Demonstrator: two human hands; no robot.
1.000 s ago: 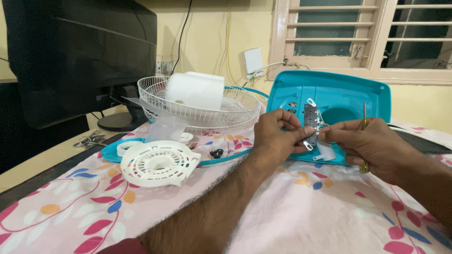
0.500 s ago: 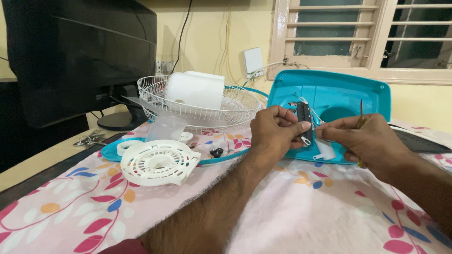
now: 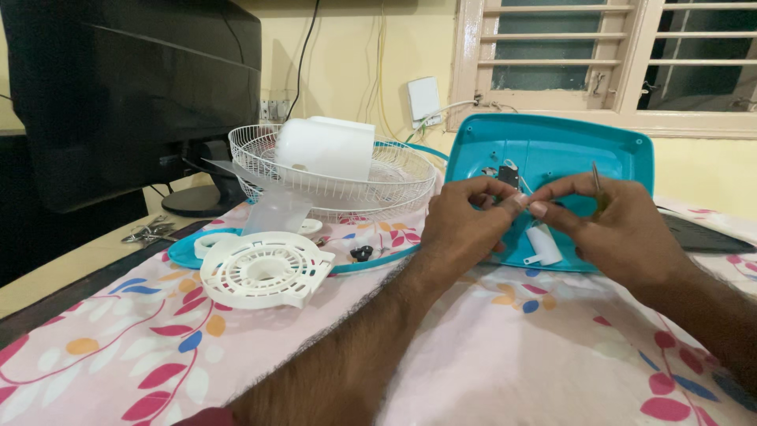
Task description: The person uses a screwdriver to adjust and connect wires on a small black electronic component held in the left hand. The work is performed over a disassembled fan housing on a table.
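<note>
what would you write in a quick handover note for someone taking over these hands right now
Left hand: fingertips pinched with the right's over the teal panel, on something too small to identify.
Right hand: also holds a thin tool, probably a screwdriver.
White cylindrical part lies on the panel, a small dark part sits above.
Set aside on the floral cloth: round white grille, wire guard, white housing.
Reassembly not begun.

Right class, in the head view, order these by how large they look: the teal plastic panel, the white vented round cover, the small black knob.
1. teal plastic panel, though the hands hide part
2. white vented round cover
3. small black knob
</note>
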